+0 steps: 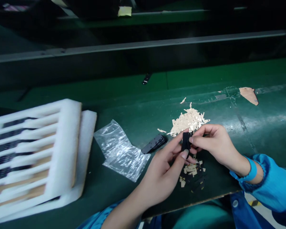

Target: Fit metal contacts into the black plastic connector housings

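Observation:
My left hand point(165, 170) is closed on a small flat black plate point(186, 142), thumb on its near end and fingers behind. At the plate's upper right edge, my right hand point(213, 140) pinches with thumb and forefinger; whatever lies between those fingertips is too small to make out. Just beyond the hands is a heap of small pale metal-looking strips point(187, 121). Below them lie scattered pale and black bits point(192, 170). A fanned stack of similar black plates point(154, 143) rests left of my left hand.
A clear plastic bag point(122, 149) lies left of the stack. White foam trays point(66, 143), the upper one slotted and holding black parts, stand at the left. Farther back are a single black strip point(146, 79) and a brown scrap point(249, 95) on the green table point(271, 133).

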Tool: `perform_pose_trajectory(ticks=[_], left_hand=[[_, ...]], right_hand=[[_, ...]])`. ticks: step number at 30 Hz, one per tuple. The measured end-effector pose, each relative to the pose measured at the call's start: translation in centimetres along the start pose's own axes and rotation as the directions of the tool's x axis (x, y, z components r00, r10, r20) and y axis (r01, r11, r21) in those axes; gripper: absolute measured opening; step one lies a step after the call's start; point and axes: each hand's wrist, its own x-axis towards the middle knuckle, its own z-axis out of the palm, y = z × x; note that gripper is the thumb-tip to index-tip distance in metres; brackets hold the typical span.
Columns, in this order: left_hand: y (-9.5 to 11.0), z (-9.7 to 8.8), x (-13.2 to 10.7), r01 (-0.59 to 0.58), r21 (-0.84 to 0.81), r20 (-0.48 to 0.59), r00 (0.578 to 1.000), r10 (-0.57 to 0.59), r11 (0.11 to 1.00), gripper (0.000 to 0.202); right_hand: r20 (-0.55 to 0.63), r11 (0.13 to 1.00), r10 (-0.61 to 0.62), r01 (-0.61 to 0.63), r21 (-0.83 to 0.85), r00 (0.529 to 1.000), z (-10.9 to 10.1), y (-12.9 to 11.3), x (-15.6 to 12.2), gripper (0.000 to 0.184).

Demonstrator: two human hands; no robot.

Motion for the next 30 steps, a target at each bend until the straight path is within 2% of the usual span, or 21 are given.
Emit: perform_pose_trajectory(ticks=[20,30], left_hand=[[0.18,0.14,0.06,0.035,-0.029,-0.027,0.999,-0.036,0.999,0.052],[0.39,0.03,0.07,0.056,0.005,-0.027,0.998,-0.056,0.998,0.053]], right_hand=[[-0.089,0.999,-0.009,0.004,-0.054,0.996,0.51,0.45,-0.11,0.019],[-0.049,0.999,0.016,-0.018,-0.043,0.999,0.33,0.35,-0.06,0.019]])
